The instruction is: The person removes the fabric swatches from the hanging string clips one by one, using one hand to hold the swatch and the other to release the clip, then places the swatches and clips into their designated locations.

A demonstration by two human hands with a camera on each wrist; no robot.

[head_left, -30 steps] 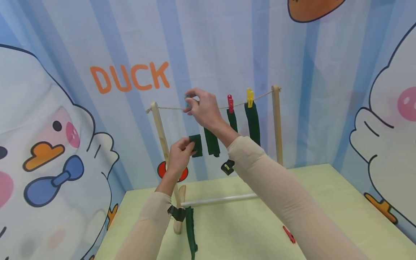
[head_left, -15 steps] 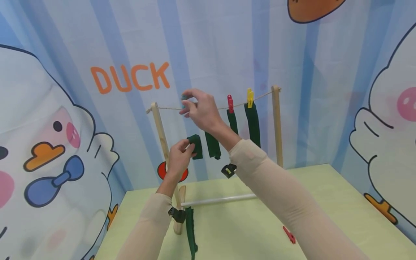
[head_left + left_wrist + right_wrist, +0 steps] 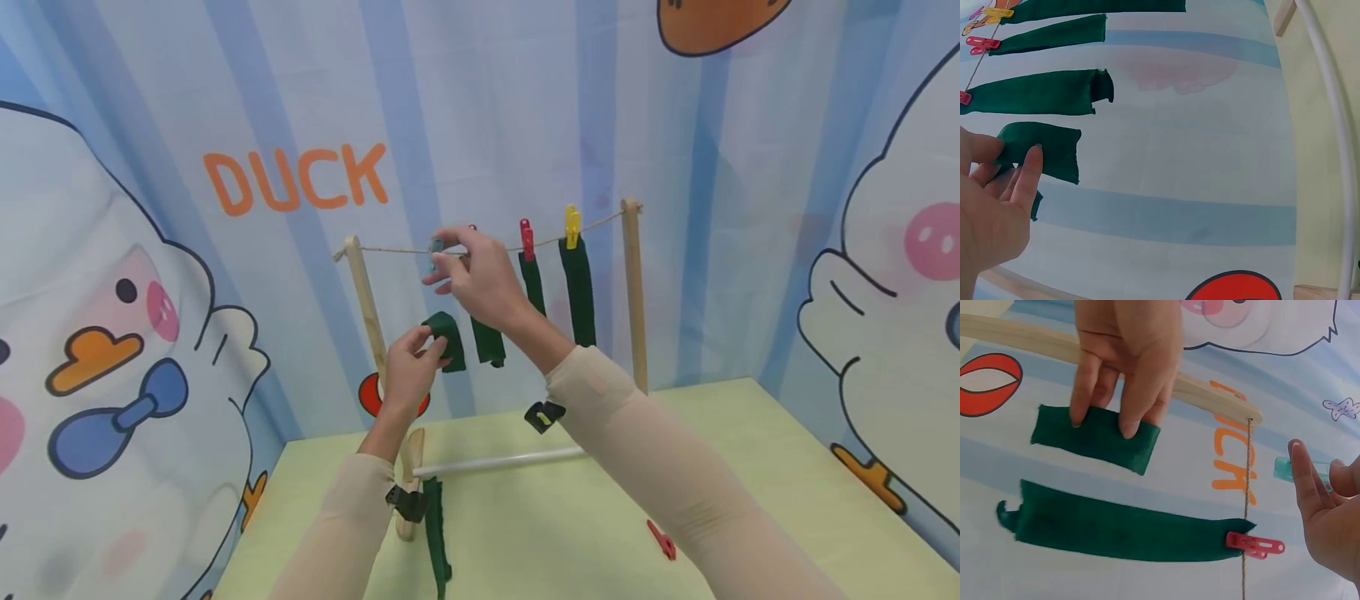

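Note:
My left hand (image 3: 408, 375) pinches a small folded piece of dark green cloth (image 3: 1060, 153) between thumb and fingers, below the rope (image 3: 390, 249). Between the thumb and fingers of my right hand (image 3: 487, 279) is a teal clothespin (image 3: 1282, 469), held close to the rope above that cloth. In the right wrist view the held cloth (image 3: 1097, 437) lies apart from the rope. Just right of it hangs a green strip (image 3: 489, 340) on a red clothespin (image 3: 1254, 544). Farther right, a red clothespin (image 3: 527, 240) and a yellow clothespin (image 3: 572, 227) hold two more green strips.
The rope runs between a left wooden post (image 3: 363, 292) and a right wooden post (image 3: 634, 300). A white bar (image 3: 502, 460) joins the stand low down. On the pale green table (image 3: 540, 533) lie a dark green strip (image 3: 437, 533) and a red clothespin (image 3: 662, 540).
My right hand has come down slightly with the teal clothespin, uncovering the top of a red clothespin behind it. The cloth in my left hand has tilted and bent a little.

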